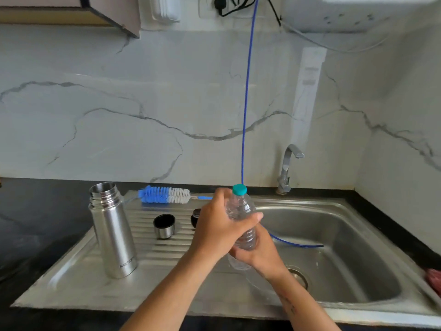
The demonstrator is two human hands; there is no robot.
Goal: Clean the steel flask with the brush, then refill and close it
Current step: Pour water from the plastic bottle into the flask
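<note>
The steel flask stands upright and uncapped on the sink's ribbed drainboard at the left. Its steel cup lid sits mouth-up beside it, and a dark stopper lies partly hidden behind my left hand. The blue-and-white bottle brush lies along the drainboard's back edge. A clear plastic water bottle with a teal cap is held upright over the basin's left edge. My left hand wraps its upper body; my right hand grips its lower part.
A steel sink basin with a drain lies to the right, a tap behind it. A thin blue tube hangs down the marble wall into the basin. A pink cloth sits at the right edge. Black countertop spreads left.
</note>
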